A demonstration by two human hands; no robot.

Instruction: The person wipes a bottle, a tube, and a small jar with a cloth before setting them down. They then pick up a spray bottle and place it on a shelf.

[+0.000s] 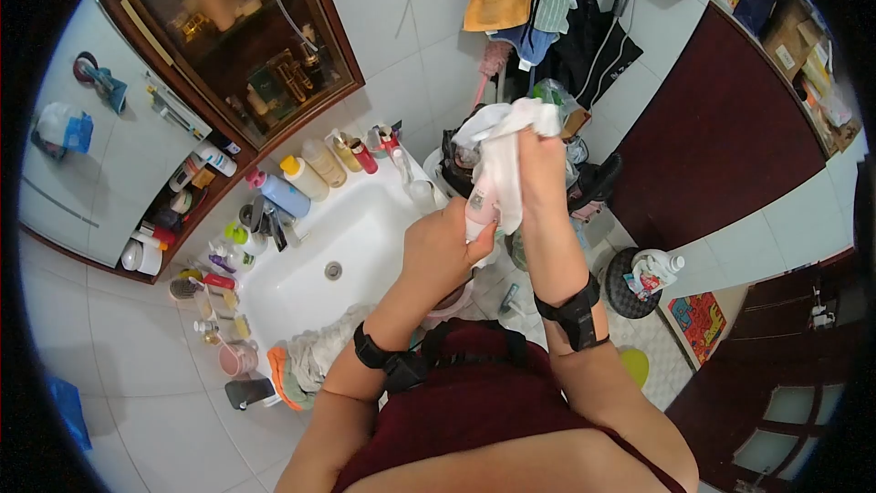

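Observation:
My left hand [440,251] is wrapped round a pale pink bottle or tube [481,203] with a small dark printed patch, just right of the sink. White cloth [507,164] hangs beside this pink item and partly covers it. My right hand [542,164] is raised beyond it, its fingers closed on the white cloth, part of which bunches above the fist. Both hands are close together, and the cloth spans the gap between them. Each forearm wears a black strap.
A white sink [365,235] lies to the left, bottles [310,178] along its back rim and crumpled cloth [333,351] at its front corner. A mirrored cabinet [119,128] juts out at upper left. A black stool [630,283] holding a white jug [655,269] stands right.

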